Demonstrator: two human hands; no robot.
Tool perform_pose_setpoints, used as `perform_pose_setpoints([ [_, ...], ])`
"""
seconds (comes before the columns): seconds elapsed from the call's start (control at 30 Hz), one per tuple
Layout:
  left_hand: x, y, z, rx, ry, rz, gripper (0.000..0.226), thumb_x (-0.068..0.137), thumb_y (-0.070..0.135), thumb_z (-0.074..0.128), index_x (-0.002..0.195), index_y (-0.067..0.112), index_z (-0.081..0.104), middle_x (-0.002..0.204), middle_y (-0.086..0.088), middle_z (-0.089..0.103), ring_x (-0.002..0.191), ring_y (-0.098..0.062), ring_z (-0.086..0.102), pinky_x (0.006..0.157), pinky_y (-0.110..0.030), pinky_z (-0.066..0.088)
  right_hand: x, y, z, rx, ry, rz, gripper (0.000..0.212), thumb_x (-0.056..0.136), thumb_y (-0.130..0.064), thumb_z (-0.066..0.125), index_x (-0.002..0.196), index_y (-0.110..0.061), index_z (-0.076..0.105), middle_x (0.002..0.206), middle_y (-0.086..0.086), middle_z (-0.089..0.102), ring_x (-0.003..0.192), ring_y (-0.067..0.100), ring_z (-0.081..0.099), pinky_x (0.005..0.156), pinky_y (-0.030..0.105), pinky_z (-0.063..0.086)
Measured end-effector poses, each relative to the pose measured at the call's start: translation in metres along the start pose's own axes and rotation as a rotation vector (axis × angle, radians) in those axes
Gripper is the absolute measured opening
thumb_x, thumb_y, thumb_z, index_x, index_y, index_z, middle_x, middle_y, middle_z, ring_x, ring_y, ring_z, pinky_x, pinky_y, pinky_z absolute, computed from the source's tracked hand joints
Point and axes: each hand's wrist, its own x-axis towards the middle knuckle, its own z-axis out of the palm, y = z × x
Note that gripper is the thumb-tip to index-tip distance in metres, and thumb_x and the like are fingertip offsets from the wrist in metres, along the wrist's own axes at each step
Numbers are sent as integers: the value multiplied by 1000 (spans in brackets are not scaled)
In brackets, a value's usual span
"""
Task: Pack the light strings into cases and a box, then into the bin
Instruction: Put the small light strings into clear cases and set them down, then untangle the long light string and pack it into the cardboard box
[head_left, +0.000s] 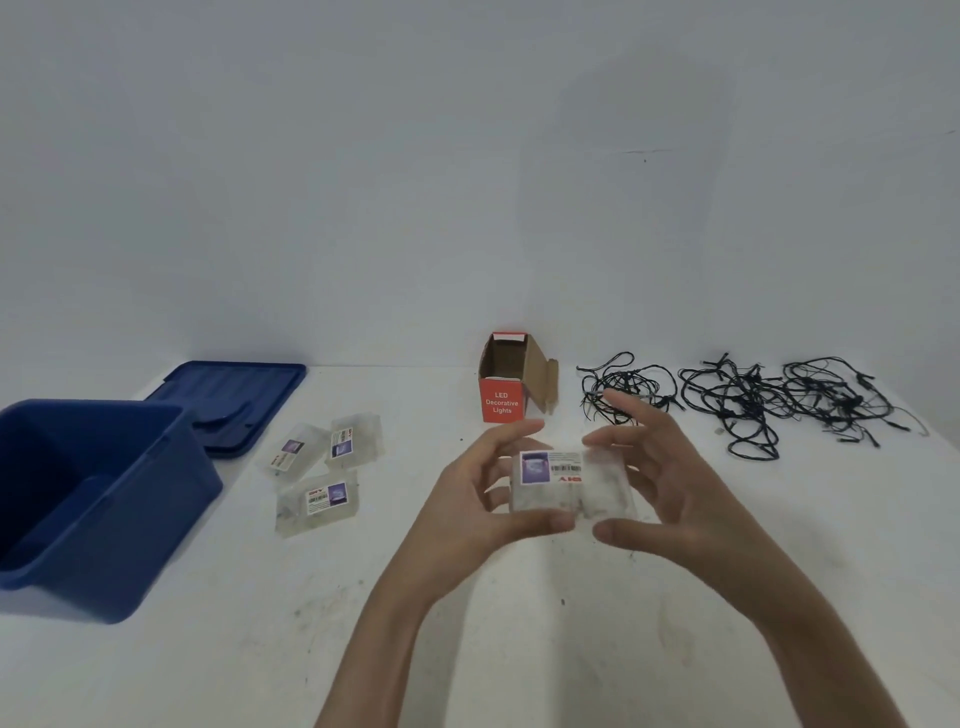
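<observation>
Between both hands I hold a clear plastic case (571, 488) with a printed label on top, just above the white table. My left hand (467, 499) grips its left side, thumb at the near edge. My right hand (670, 483) grips its right side, fingers spread over the far edge. Three more clear labelled cases (322, 467) lie in a cluster to the left. A red box (503, 387) marked "LED Decorative Lights" stands open at the back. Black light strings (753, 400) lie tangled at the back right. The blue bin (88, 499) stands open at the far left.
The blue bin lid (234, 400) lies flat behind the bin, against the wall. The white table (260, 649) is scuffed and ends at a plain wall at the back. A smaller tangle of black string (618, 389) lies just right of the red box.
</observation>
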Motion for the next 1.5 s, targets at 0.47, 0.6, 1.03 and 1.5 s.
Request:
perform_pose_setpoints([
  [0.47, 10, -12, -55, 521, -8, 35, 69, 69, 36, 79, 121, 53, 38, 119, 33, 44, 113, 14, 40, 86, 1, 35, 53, 16, 30, -28, -53, 83, 85, 53, -5, 82, 122, -42, 48, 100, -1, 63, 110, 16, 59, 99, 35, 48],
  [0.6, 18, -16, -85, 663, -26, 86, 63, 76, 34, 73, 128, 43, 38, 116, 27, 43, 113, 8, 38, 90, -3, 35, 86, 25, 58, -97, -104, 90, 84, 55, -4, 82, 122, -41, 48, 101, -1, 61, 110, 13, 59, 102, 30, 44],
  [1.03, 126, -70, -256, 913, 213, -92, 66, 75, 18, 66, 136, 20, 41, 125, -2, 48, 116, -19, 40, 100, -33, 40, 222, 64, 177, -427, -57, 139, 78, 80, -24, 71, 138, -45, 24, 132, -22, 35, 125, 0, 30, 101, 22, 24],
  [1.5, 160, -125, -277, 919, 220, -309, 62, 79, 17, 52, 137, 24, 33, 137, -10, 41, 122, -28, 35, 100, -38, 32, 226, 89, 209, -369, 253, 298, 25, 89, -19, 60, 108, -35, 58, 103, -15, 60, 100, 2, 55, 82, 15, 43],
])
